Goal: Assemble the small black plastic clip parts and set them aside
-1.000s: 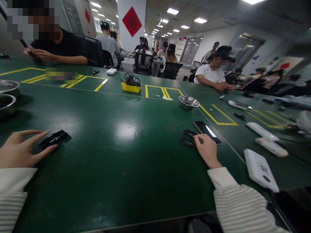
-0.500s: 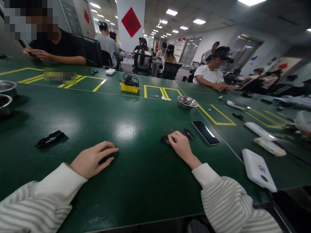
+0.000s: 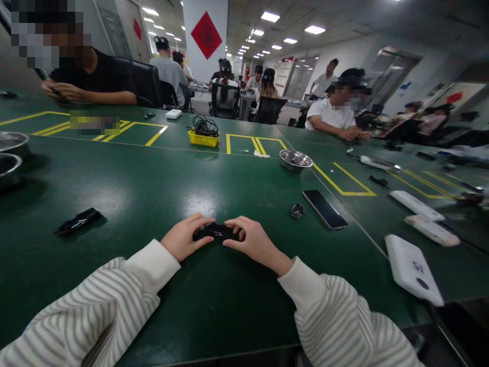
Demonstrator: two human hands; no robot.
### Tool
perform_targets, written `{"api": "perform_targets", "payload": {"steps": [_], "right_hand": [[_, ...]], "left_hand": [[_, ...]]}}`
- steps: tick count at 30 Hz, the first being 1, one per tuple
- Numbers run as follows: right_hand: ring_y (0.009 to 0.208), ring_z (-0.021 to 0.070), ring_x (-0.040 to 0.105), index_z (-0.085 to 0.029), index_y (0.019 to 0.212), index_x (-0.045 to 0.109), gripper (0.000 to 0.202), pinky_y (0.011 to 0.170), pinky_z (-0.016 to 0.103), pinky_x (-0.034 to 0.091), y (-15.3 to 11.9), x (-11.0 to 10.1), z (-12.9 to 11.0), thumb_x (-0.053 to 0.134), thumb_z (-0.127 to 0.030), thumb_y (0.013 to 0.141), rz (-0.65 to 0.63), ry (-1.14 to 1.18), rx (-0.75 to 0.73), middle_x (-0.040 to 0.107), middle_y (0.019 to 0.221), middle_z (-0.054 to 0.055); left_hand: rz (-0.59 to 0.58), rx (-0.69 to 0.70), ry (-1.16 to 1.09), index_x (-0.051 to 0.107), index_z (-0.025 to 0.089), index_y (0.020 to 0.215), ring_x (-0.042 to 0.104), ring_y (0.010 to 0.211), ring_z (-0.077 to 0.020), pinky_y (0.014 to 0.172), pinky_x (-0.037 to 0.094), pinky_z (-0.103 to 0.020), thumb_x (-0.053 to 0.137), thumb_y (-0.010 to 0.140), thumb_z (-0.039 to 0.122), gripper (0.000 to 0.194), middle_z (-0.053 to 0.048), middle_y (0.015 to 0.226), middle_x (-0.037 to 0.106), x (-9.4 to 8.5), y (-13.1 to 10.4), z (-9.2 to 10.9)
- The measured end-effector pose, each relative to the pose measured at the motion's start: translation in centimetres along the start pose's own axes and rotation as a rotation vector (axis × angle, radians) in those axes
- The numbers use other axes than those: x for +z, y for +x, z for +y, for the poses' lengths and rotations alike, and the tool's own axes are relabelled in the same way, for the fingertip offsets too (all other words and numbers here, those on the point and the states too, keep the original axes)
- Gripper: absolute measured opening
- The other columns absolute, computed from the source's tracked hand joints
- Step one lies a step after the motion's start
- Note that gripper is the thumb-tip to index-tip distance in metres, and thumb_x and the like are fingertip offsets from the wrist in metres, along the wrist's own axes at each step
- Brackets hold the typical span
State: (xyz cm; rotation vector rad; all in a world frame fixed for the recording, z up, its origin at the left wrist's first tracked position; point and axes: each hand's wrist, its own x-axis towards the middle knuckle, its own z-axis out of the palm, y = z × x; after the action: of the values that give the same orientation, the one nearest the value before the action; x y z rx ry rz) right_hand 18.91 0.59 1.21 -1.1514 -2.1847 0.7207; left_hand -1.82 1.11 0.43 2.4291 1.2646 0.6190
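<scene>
A glossy black plastic part [image 3: 218, 232] is held level between my two hands, low over the green table [image 3: 153, 178]. My left hand [image 3: 187, 235] is closed round its left end, thumb at the near side and fingers at the far side. At the right end, my right hand [image 3: 252, 239] grips it in the same way. Its exact kind I cannot make out, as the fingers cover both ends. Another shiny black part [image 3: 79, 221] lies to the left. Right of my hands sits a small crumpled-looking black piece [image 3: 297, 211].
A phone [image 3: 324, 209] lies to the right, with white power-bank-like devices [image 3: 414, 269] beyond it. Farther back stand a metal bowl [image 3: 295, 161] and a yellow tray [image 3: 204, 138] of black cable. More bowls [image 3: 13, 142] stand at the left edge. Co-workers sit across the table.
My right hand has brought the black part leftward from beside the small black piece. My left hand, open before, has moved right and closed on the part's other end.
</scene>
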Motion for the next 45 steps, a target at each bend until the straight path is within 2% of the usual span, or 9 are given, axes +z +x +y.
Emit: {"api": "perform_targets", "payload": {"steps": [8,13,18,23,27,33,37,42,45], "right_hand": [[0.063,0.0082,0.052,-0.017,0.105,0.055,0.037,0.059,0.021,0.045,0.3,1.0,0.0,0.061,-0.024,0.069,0.052,0.124,0.048,0.060,0.087,0.004],[0.060,0.0077,0.051,-0.017,0.105,0.055,0.037,0.058,0.022,0.044,0.5,1.2,-0.1,0.061,-0.023,0.068,0.074,0.121,0.073,0.062,0.085,0.004],[0.059,0.0070,0.051,-0.017,0.103,0.052,0.036,0.059,0.022,0.043,0.7,1.4,-0.1,0.061,-0.021,0.068,0.087,0.148,0.066,0.061,0.094,0.005],[0.058,0.0073,0.048,-0.017,0.102,0.053,0.038,0.058,0.022,0.040,0.6,0.6,0.0,0.063,-0.026,0.066,0.086,0.035,0.040,0.059,0.082,0.002],[0.062,0.0078,0.046,-0.018,0.088,0.062,0.021,0.058,0.021,0.039,0.5,-0.1,0.8,0.062,-0.027,0.069,0.094,-0.075,-0.007,0.056,0.086,0.002],[0.067,0.0090,0.050,-0.019,0.080,0.067,0.012,0.061,0.021,0.038,0.9,0.3,1.6,0.058,-0.025,0.074,0.059,-0.167,-0.037,0.058,0.077,0.001],[0.061,0.0096,0.052,-0.018,0.075,0.067,0.010,0.059,0.022,0.037,1.4,-0.6,1.1,0.059,-0.022,0.072,-0.019,-0.276,-0.030,0.060,0.068,0.001],[0.046,0.0090,0.050,-0.015,0.060,0.063,0.008,0.047,0.020,0.035,1.6,-2.2,0.3,0.058,-0.011,0.063,-0.191,-0.343,0.191,0.059,0.051,0.000],[0.045,0.0092,0.050,-0.015,0.057,0.060,0.008,0.046,0.020,0.036,1.5,-2.3,0.5,0.057,-0.008,0.059,-0.173,-0.339,0.218,0.058,0.050,-0.001]], "left_hand": [[0.216,0.016,-0.194,0.056,0.017,0.105,0.045,0.058,-0.0095,0.061,0.041,-0.024,0.053,0.077,0.031,0.031,-0.001,0.077,0.050,-0.3,0.1,0.1],[0.219,-0.013,-0.241,0.056,0.018,0.106,0.044,0.057,-0.0091,0.059,0.040,-0.023,0.053,0.077,0.031,0.032,-0.001,0.077,0.050,-0.2,0.5,0.4],[0.184,0.001,-0.245,0.054,0.020,0.108,0.043,0.056,-0.0086,0.056,0.039,-0.023,0.051,0.078,0.031,0.033,-0.001,0.081,0.050,-0.1,0.8,0.9],[0.213,-0.009,-0.201,0.055,0.020,0.106,0.045,0.056,-0.0090,0.057,0.041,-0.023,0.051,0.077,0.033,0.031,-0.002,0.082,0.053,-0.5,0.6,1.0],[0.250,-0.030,-0.187,0.057,0.017,0.102,0.048,0.054,-0.0087,0.057,0.042,-0.022,0.053,0.075,0.035,0.033,-0.001,0.075,0.054,-1.2,0.0,0.7],[0.088,-0.067,-0.237,0.056,0.013,0.101,0.049,0.047,-0.0078,0.049,0.041,-0.019,0.053,0.074,0.036,0.036,0.001,0.061,0.055,-0.9,-1.6,0.3],[-0.035,-0.073,-0.118,0.053,0.013,0.102,0.049,0.045,-0.0084,0.048,0.040,-0.018,0.051,0.074,0.033,0.034,0.004,0.054,0.052,-0.4,-1.9,0.6],[-0.109,0.010,0.088,0.047,0.019,0.112,0.051,0.053,-0.0090,0.050,0.040,-0.019,0.047,0.077,0.032,0.037,0.000,0.076,0.057,-0.6,-1.6,0.9],[-0.130,0.063,0.155,0.047,0.021,0.112,0.054,0.064,-0.0112,0.056,0.042,-0.020,0.046,0.078,0.035,0.037,-0.003,0.089,0.055,-0.6,-1.5,0.8]]}}
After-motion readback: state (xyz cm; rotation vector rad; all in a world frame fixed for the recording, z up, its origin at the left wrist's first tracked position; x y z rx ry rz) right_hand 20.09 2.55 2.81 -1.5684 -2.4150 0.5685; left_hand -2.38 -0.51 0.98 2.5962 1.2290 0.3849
